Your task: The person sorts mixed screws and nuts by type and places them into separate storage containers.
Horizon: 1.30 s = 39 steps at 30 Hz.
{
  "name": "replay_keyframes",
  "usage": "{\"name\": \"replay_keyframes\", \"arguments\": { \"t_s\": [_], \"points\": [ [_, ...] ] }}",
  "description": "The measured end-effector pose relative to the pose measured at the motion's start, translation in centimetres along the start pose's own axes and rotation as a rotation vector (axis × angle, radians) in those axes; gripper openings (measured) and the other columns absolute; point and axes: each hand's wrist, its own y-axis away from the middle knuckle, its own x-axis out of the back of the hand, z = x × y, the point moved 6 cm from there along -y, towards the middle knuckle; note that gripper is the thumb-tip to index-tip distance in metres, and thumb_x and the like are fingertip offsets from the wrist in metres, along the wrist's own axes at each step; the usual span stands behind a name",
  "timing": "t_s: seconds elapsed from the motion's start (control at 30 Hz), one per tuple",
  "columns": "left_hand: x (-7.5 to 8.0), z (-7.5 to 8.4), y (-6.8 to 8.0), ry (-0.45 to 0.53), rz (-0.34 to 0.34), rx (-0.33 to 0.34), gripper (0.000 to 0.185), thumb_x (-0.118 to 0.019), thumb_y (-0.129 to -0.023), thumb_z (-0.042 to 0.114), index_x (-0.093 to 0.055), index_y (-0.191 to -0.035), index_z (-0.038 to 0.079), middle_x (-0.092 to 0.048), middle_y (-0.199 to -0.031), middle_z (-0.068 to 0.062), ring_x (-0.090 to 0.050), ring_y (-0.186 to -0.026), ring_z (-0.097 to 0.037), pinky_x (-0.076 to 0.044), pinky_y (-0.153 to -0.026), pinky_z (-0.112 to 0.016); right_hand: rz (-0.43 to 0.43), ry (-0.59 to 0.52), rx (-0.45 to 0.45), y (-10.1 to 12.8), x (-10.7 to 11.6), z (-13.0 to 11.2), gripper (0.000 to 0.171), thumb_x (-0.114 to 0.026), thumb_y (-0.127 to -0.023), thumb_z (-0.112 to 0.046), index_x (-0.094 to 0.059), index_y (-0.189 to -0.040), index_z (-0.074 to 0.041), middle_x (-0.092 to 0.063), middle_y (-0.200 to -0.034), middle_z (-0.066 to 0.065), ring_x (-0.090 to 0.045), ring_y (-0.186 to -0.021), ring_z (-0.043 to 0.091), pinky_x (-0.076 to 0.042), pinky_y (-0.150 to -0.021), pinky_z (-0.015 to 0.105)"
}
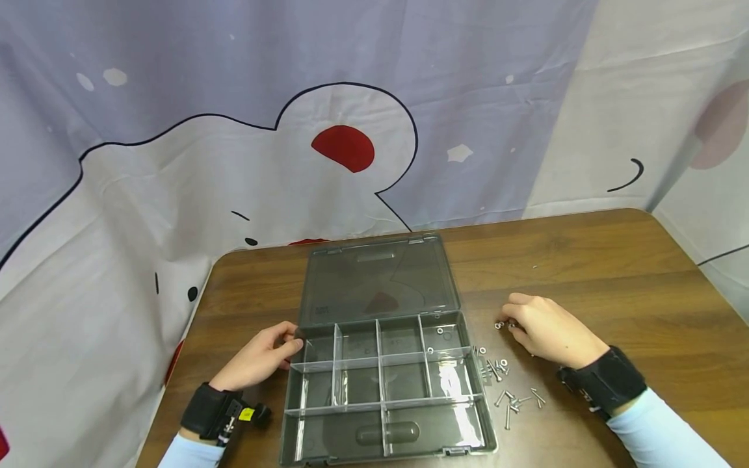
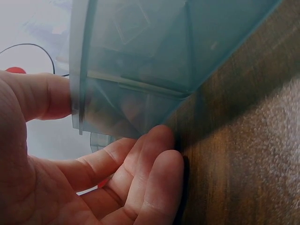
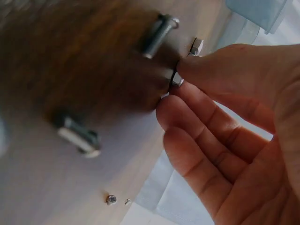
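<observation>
A grey see-through compartment box lies with its lid folded back on the table. My left hand grips its left side near the hinge; in the left wrist view the thumb lies against the rim and the fingertips are low by the tabletop. Right of the box, my right hand is down at the table. In the right wrist view its thumb and forefinger pinch a hex nut, and another nut lies just past the thumb. A few nuts sit in the far right compartment.
Several loose screws and more nuts and screws are scattered along the box's right side. The wooden table ends at a patterned curtain behind. Each wrist wears a black camera strap.
</observation>
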Motion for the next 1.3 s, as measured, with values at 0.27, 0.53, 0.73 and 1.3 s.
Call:
{"name": "replay_keyframes", "arguments": {
  "t_s": [0.27, 0.53, 0.73, 1.3],
  "points": [
    [-0.1, 0.0, 0.1, 0.009, 0.007, 0.009, 0.038, -0.057, -0.107, 0.030, -0.055, -0.130, 0.000, -0.051, -0.097, -0.008, -0.067, -0.089, -0.020, -0.059, -0.076, -0.030, 0.024, 0.015, -0.026, -0.1, -0.2, 0.2, 0.025, -0.074, -0.067, 0.006, -0.069, -0.083, -0.013, -0.061, -0.079, -0.004, -0.056, -0.063, 0.005, -0.049, -0.056, 0.027],
    [-0.1, 0.1, 0.2, 0.011, 0.012, 0.009, 0.036, -0.058, -0.106, 0.030, -0.055, -0.128, 0.001, -0.052, -0.098, -0.008, -0.067, -0.088, -0.020, -0.059, -0.076, -0.031, 0.058, -0.004, -0.015, -0.8, 0.9, -0.7, 0.024, -0.073, -0.066, 0.003, -0.063, -0.077, -0.016, -0.056, -0.078, -0.006, -0.049, -0.061, 0.000, -0.045, -0.053, 0.021],
    [0.0, 0.2, 0.2, -0.009, 0.018, 0.007, 0.036, -0.058, -0.106, 0.030, -0.056, -0.128, 0.002, -0.053, -0.098, -0.008, -0.068, -0.086, -0.019, -0.059, -0.076, -0.031, 0.086, -0.057, 0.027, -2.2, 2.5, -2.5, 0.024, -0.071, -0.066, 0.002, -0.061, -0.075, -0.019, -0.053, -0.077, -0.008, -0.046, -0.060, -0.003, -0.042, -0.053, 0.017],
    [0.0, 0.1, 0.1, -0.012, 0.030, 0.020, 0.034, -0.058, -0.106, 0.030, -0.056, -0.126, 0.002, -0.053, -0.096, -0.007, -0.068, -0.084, -0.019, -0.059, -0.076, -0.033, 0.085, -0.181, 0.227, -6.0, 3.2, -8.7, 0.023, -0.073, -0.074, 0.000, -0.066, -0.081, -0.020, -0.056, -0.083, -0.009, -0.048, -0.062, -0.001, -0.043, -0.056, 0.013]
  ]
}}
